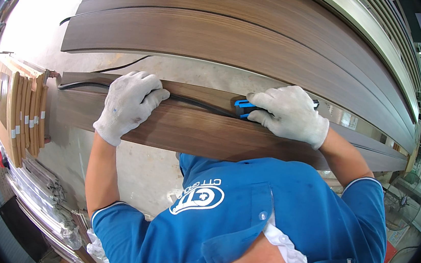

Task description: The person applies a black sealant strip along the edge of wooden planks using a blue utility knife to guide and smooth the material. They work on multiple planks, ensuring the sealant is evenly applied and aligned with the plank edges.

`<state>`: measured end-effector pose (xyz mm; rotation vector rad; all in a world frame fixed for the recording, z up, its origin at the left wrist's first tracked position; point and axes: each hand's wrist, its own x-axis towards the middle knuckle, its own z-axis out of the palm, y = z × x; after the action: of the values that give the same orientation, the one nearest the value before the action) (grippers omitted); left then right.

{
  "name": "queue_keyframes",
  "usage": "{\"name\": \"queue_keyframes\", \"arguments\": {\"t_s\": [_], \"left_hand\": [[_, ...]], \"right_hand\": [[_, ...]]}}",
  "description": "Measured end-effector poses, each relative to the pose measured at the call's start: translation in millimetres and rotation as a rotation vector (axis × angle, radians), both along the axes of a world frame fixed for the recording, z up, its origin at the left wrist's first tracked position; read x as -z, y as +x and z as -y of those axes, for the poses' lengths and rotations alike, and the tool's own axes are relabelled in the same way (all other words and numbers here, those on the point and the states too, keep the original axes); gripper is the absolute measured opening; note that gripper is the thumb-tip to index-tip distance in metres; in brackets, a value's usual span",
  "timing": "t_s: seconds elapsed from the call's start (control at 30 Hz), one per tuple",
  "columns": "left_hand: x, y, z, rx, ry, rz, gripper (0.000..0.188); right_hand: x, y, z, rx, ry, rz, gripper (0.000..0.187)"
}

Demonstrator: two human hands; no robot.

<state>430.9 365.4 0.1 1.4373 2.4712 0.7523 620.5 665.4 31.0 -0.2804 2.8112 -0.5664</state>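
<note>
In white knitted gloves, both my hands work over a brown wood-grain plank point(185, 131) lying across in front of me. My left hand point(130, 103) is closed on a black flexible strip point(200, 105) that runs along the plank's lengthwise groove. Left of that hand the strip bends loosely past the plank's end. My right hand point(290, 114) grips a blue-and-black hand tool point(243, 108). Its blue end points left and meets the strip, while its dark other end shows past my fingers. The exact kind of tool is hidden by the glove.
Wider brown planks point(190, 34) with a dark seam lie parallel beyond a gap. A thin black cord point(125, 65) crosses that gap at left. Stacked brown cardboard pieces point(31, 107) stand at the left. A fan point(402, 200) is at the right, beyond my elbow.
</note>
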Motion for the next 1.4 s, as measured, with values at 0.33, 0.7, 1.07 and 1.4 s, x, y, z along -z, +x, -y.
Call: {"name": "queue_keyframes", "arguments": {"t_s": [0.33, 0.7, 1.07, 1.4], "left_hand": [[5.8, -49.1, 38.6, 0.097, -0.035, 0.140, 0.016], [-6.7, -151.6, 164.4, -0.164, -0.117, 0.233, 0.016], [11.0, -219.5, 249.2, -0.332, -0.067, 0.412, 0.020], [74.9, -169.7, 253.7, -0.734, 0.290, 0.434, 0.022]], "right_hand": [[19.7, -81.9, 73.0, -0.096, -0.007, -0.085, 0.025], [10.9, -92.4, 86.1, -0.012, 0.028, -0.008, 0.027], [10.0, -101.0, 96.6, 0.066, -0.031, -0.044, 0.035], [13.2, -103.0, 101.3, 0.070, -0.034, -0.010, 0.028]]}}
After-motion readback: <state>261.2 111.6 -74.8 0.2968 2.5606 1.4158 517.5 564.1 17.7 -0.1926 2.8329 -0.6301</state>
